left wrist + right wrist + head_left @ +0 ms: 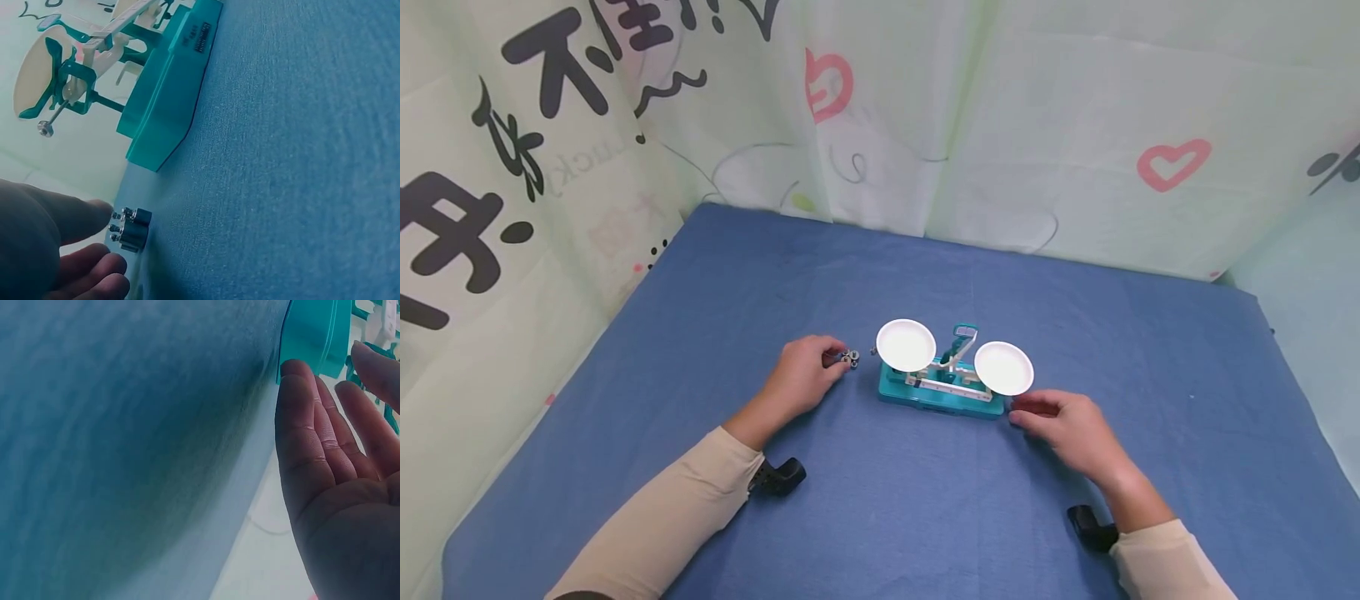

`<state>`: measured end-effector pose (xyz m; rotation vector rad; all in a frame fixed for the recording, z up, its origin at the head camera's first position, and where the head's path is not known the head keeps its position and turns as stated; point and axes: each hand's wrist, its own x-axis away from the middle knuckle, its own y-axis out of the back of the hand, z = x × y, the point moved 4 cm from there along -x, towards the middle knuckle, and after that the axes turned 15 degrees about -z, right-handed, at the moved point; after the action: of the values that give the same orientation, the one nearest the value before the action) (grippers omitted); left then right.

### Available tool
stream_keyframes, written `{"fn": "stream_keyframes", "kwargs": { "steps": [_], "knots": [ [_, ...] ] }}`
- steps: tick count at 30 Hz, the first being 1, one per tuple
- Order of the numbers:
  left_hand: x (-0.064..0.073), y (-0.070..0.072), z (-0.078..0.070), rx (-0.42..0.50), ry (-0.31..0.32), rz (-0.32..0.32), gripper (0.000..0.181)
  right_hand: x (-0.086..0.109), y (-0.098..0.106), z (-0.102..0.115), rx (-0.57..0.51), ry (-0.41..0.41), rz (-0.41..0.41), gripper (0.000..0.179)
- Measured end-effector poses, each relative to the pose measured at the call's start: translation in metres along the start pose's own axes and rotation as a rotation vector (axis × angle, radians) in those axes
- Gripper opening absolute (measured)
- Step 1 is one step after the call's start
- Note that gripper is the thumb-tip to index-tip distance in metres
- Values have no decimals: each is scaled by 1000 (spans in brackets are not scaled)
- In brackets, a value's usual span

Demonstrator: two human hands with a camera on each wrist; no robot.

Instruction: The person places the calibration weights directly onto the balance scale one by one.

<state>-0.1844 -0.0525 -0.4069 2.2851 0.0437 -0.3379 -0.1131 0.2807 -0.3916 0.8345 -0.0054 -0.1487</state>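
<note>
Balance scale: I note it, from my remote station, standing upright on the blue cloth (865,517), between the two hands, its teal base (942,403) lying flat.
Pans: two white dishes, left pan (906,346) and right pan (1004,368), both bare; whether they hang level I cannot tell from this slanted view.
Weights: a tight cluster of small knobbed metal pieces (134,231) stands on the cloth, just left of the scale; exact count not confirmed.
Left hand (808,371): beside the weights, thumb and fingers apart with the fingers loosely bent; a fingertip lies right by the knobs, and I cannot tell whether it touches. No grip is seen.
Right hand (1067,425): at the scale's right end, fingers fairly straight, holding nothing; contact with the base I cannot confirm.
Handling, weights: I judge them hard, smooth and dense for their size, liable to slip or tip a neighbour; best pinched singly by the knob.
Handling, scale: probably light, stiff plastic; I would take hold at both ends of the base, keeping off the pans, the white beam (951,389) and the end nut (45,129), which look easily disturbed.
Backdrop: printed curtain (1045,125) along the far side.
</note>
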Motion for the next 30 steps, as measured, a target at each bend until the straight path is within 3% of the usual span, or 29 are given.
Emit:
{"fn": "stream_keyframes", "kwargs": {
  "steps": [7, 14, 24, 30],
  "knots": [
    [-2, -3, -5, -75, -16, 24, 18, -1, -6, 5, 51, 46, 33, 33],
    [-2, -8, -8, -107, -37, 24, 15, -2, -9, 6, 58, 29, 58, 34],
    [-2, -10, -10, -135, -88, -74, 7, -2, -11, 7, 91, 29, 37, 31],
    [-1, -10, -11, -132, -86, -91, 4, -1, -12, 9, 128, 49, 7, 28]
  ]
}}
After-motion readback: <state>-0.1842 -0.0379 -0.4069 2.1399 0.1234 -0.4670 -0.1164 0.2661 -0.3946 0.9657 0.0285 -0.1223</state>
